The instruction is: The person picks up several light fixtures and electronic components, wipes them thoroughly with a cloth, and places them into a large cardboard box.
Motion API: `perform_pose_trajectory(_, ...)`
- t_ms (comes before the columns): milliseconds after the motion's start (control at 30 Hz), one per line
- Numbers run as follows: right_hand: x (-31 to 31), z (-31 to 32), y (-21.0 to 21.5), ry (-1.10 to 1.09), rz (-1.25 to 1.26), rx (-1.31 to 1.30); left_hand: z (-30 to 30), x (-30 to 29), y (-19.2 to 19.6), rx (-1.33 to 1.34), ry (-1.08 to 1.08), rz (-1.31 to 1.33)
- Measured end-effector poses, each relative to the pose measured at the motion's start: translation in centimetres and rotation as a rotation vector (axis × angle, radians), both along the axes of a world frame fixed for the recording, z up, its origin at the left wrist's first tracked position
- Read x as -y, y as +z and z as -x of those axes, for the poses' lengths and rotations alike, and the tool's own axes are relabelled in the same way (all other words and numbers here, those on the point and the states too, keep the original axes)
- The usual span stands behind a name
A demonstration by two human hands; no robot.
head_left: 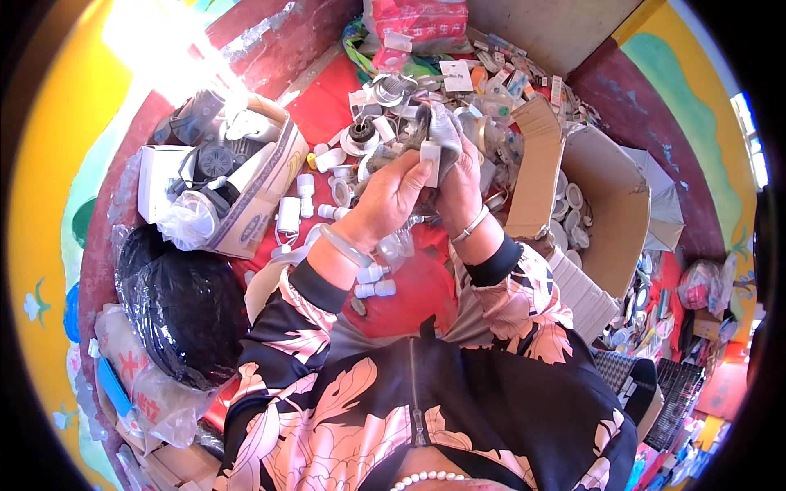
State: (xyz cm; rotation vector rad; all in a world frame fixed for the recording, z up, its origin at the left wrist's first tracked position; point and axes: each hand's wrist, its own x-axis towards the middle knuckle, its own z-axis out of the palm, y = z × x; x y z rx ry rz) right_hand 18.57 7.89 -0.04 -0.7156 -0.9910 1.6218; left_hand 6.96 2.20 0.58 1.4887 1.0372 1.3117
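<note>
Both hands are raised close together over a red cloth-covered surface (409,286). My left hand (393,192) pinches a small white plastic fitting (431,155) between thumb and fingers. My right hand (458,184) grips a clear crinkled plastic bag (442,123) that holds dark and metallic parts. A pale bangle sits on the left wrist and a silver one on the right. Several white plastic pipe fittings (375,288) lie loose on the red cloth just below the hands.
A cardboard box (262,188) with dark round parts and white pieces stands at the left. An open cardboard box (606,213) with white ring-shaped parts is at the right. Black plastic bags (188,311) lie at the lower left. Packaged small goods (491,65) are piled beyond the hands.
</note>
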Motion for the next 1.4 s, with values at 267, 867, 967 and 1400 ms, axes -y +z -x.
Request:
perform_pose_trajectory(267, -1.2, 0.4, -0.3, -0.242, -0.35, 0.36, 1.2, -0.4, 0.7, 0.466, -0.268, 0.454)
perform_pose_trajectory(867, 1.5, 1.5, 1.5, 0.007, 0.162, 0.16, -0.1, -0.6, -1.3, 0.44, 0.01, 0.314)
perform_pose_trajectory(967, 1.9, 1.8, 2.2, -0.089, 0.022, 0.15, -0.2, -1.0, -2.3, 0.393, -0.058, 0.176)
perform_pose_trajectory(1400, -0.3, 0.4, 0.6, -0.06, -0.023, 0.268, 1.0, -0.3, -0.2, 0.515, -0.285, 0.377)
